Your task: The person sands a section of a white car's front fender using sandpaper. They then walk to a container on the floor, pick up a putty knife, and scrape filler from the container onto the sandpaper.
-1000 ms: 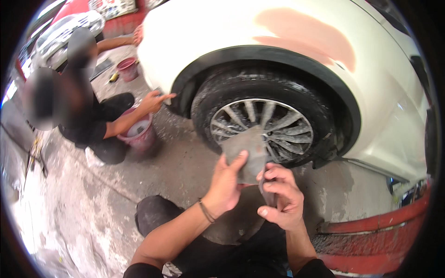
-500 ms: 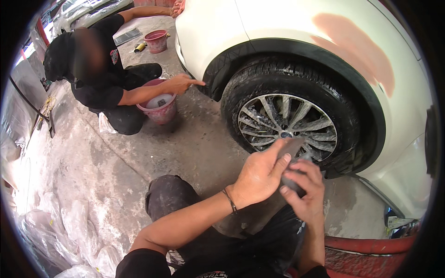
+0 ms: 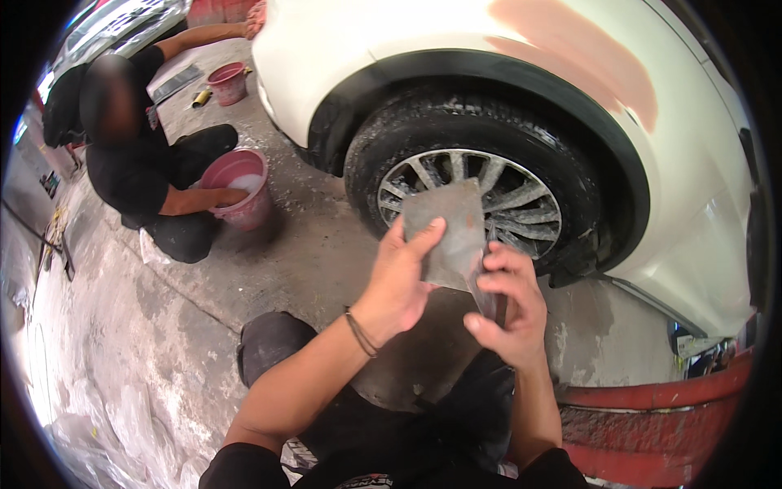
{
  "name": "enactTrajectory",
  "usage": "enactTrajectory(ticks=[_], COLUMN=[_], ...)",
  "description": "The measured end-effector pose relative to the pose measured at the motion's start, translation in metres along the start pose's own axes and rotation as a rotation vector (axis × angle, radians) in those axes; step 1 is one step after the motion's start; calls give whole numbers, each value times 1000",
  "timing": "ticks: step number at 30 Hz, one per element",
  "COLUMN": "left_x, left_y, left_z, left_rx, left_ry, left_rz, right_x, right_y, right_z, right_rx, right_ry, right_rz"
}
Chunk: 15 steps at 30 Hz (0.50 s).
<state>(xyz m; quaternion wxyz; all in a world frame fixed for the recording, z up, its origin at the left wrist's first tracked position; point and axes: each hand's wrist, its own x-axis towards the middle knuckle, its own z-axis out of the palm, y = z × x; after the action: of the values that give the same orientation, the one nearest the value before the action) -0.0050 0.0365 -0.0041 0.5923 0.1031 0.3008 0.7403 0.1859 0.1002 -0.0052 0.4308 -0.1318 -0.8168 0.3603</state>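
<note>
A worn grey sheet of sandpaper (image 3: 444, 220) is raised before the car's wheel (image 3: 472, 196). My left hand (image 3: 399, 281) pinches its left side, thumb on the face and fingers behind. The sheet's right edge bends toward me as a flap, close to the fingertips of my right hand (image 3: 515, 306). That hand is curled, thumb apart from the fingers, around something dark and narrow, mostly hidden. Above the wheel, the white car body (image 3: 391, 33) carries a pinkish-brown patch (image 3: 586, 53).
At left a co-worker (image 3: 130, 163) crouches, one hand inside a pink bucket (image 3: 262, 200) of cloudy water. Farther back stand a smaller red bucket (image 3: 228, 85) and a yellow can (image 3: 201, 99). Plastic sheeting (image 3: 106, 436) lies lower left; a red-rimmed object (image 3: 652, 395) stands lower right.
My hands have moved apart, and the sheet, seen edge-on before, now faces me spread out. The co-worker's hand has gone from pointing near the car into the bucket. The view has shifted rightward.
</note>
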Motion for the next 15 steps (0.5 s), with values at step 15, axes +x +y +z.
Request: enactTrajectory(ticks=[15], left_x=[16], left_y=[-9], left_z=[-16], left_rx=[313], left_ry=[-19], left_rz=[227], right_x=[41], right_y=[-30], right_z=[-43], right_rx=[-602], right_ry=[-270], right_rz=[-55])
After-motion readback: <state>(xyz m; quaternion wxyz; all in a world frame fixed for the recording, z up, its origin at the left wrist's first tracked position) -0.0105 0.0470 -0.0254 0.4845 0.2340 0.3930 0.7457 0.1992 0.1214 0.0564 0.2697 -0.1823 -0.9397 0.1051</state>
